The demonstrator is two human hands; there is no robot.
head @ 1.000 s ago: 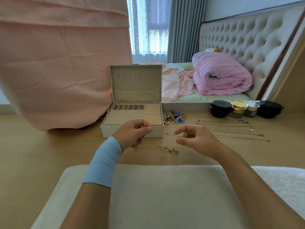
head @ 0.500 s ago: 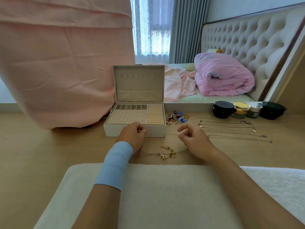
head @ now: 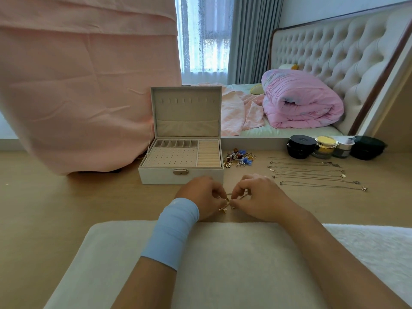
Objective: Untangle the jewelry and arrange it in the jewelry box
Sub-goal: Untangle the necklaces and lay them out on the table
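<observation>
A white jewelry box (head: 156,175) stands open on the wooden floor, its lid upright and its beige trays bare. Just in front of it my left hand (head: 200,196) and my right hand (head: 260,197) meet, both pinching a thin gold charm necklace (head: 225,206) bunched between the fingertips. Small gold charms hang below my fingers. A tangled pile of colourful jewelry (head: 239,157) lies right of the box. Several thin chains (head: 312,175) are laid out straight in rows further right.
A white cushion (head: 223,264) lies under my forearms at the near edge. Black, yellow and silver jars (head: 323,148) stand at the back right by the bed platform. A pink cloth-covered shape (head: 78,97) rises at the left.
My hands have come together from apart, gathering the stretched necklace into a bunch between the fingertips and lifting it off the floor. The view has shifted slightly.
</observation>
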